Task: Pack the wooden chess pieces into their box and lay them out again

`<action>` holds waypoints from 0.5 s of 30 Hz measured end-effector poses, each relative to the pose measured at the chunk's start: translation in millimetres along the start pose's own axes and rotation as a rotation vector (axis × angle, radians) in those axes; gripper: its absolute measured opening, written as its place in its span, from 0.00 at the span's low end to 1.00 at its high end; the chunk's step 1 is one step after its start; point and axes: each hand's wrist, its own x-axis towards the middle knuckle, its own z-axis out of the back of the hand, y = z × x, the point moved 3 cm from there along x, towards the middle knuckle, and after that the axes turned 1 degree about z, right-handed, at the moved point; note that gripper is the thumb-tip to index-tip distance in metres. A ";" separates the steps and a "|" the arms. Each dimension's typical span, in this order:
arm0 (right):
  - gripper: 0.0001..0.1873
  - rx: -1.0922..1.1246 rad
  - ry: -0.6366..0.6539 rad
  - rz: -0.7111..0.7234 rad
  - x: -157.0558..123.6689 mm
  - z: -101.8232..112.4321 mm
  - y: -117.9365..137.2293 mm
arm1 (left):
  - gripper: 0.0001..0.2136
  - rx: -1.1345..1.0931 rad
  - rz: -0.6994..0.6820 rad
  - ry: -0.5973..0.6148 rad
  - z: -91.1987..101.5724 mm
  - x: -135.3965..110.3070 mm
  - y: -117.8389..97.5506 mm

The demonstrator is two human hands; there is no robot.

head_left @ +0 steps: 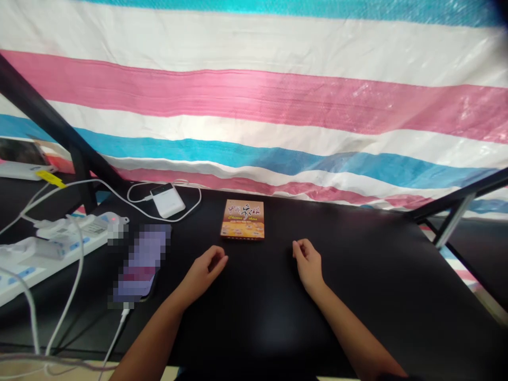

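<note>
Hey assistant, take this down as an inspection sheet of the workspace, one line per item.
Surface: black table top, nothing spilled visible.
Things near hands: orange printed box lying flat ahead of the hands, untouched.
Clutter: white power bank; pixelated flat object left of the left hand.
Hands: left hand and right hand loosely curled, holding nothing.
Cables: white cables around a white power strip.
Surroundings: pink, white and blue striped tarp; black frame bar.
</note>
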 end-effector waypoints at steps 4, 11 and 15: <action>0.14 -0.033 0.034 0.015 -12.1 8.2 -3.4 | 0.08 0.047 -0.034 0.074 -12.5 -1.6 4.7; 0.14 -0.019 0.044 0.021 -11.0 7.9 3.0 | 0.09 0.124 -0.040 0.093 -15.8 1.1 4.7; 0.14 -0.006 0.040 0.020 -15.2 11.7 1.8 | 0.10 0.142 -0.030 0.087 -16.7 -0.9 6.0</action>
